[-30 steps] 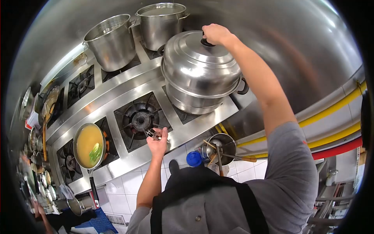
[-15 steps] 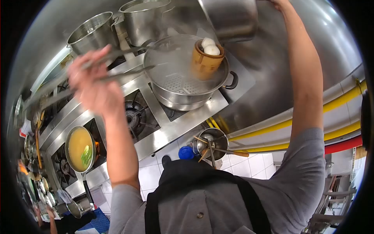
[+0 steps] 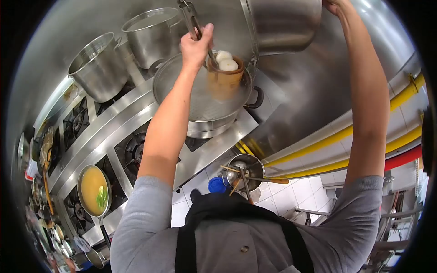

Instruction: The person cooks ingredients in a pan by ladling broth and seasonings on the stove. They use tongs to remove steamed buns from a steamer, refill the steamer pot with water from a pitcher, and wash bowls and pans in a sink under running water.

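My left hand is closed around metal tongs above the steamer pot. The tongs' lower end reaches the left rim of a bamboo steamer basket; whether it grips the rim is unclear. White round buns are heaped in the basket, which stands in the wide steel steamer pot amid steam. At the top edge, my right hand grips the right side of a large, deep steel lid, tilted on its side beside the pot. My right fingers are partly cut off.
Two tall steel pots stand behind the burners. A frying pan with yellowish liquid and greens sits on the left stove. Below the stove edge, a metal bucket holds utensils beside a blue container. Yellow pipes run along the right wall.
My left hand has swung right with the tongs, from the left burners to the bamboo basket. The lid in my right hand appears slightly farther right as the view shifted.
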Motion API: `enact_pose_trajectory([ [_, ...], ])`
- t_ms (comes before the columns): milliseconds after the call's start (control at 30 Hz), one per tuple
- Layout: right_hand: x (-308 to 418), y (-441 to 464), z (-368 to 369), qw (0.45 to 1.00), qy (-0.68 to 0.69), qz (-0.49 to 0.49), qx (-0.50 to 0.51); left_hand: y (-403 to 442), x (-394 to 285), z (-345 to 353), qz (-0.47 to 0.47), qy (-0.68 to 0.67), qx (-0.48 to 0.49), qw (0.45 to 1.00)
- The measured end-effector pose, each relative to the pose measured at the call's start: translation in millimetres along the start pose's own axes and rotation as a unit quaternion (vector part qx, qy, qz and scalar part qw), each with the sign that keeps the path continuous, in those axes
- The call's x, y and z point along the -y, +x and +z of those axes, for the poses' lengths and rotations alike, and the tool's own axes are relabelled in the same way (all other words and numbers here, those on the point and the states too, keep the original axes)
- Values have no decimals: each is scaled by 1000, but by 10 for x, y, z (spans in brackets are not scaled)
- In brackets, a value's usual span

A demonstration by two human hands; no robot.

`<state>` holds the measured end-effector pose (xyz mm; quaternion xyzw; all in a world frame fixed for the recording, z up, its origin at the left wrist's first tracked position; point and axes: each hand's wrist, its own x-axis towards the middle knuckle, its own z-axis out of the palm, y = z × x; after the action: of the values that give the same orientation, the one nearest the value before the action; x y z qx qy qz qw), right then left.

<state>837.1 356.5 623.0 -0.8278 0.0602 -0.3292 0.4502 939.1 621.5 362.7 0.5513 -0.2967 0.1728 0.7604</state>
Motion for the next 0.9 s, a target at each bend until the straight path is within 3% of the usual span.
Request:
enact_pose_trajectory([
  [67,7,-83,-45,1000,13,2,-16,86,-14,87,-71,-56,-44,995],
  [133,1,-167,-29,999,28,4,-23,142,-58,122,-75,-40,-53,995],
  [200,11,-244,10,997,74,-29,-13,208,-168,65,-39,65,-116,990],
  [267,-9,-257,82,992,122,-32,-12,330,-311,-140,91,88,-159,979],
  [333,-152,-98,18,985,169,-35,-7,383,-711,-417,5,-27,-151,988],
  [400,-446,340,-247,999,23,-2,27,286,-962,-665,-8,22,-173,985],
  [433,-456,316,-200,999,25,0,32,209,-933,-810,-11,-24,-126,992],
  [600,-126,-90,62,1000,-29,6,1,-204,-779,-1046,-22,56,-136,989],
  [667,-110,-148,123,1000,-11,7,11,-300,-857,-1133,31,-18,-125,992],
  [733,-236,21,147,999,11,3,37,-353,-1139,-1245,65,-76,-117,988],
  [800,-595,497,104,989,-109,14,96,-489,-1500,-1360,99,-85,-103,986],
  [833,-479,382,207,984,-141,19,103,-610,-1759,-1339,92,-10,-103,990],
  [900,-432,224,332,978,-168,9,123,-793,-1965,-1361,108,5,-129,986],
])
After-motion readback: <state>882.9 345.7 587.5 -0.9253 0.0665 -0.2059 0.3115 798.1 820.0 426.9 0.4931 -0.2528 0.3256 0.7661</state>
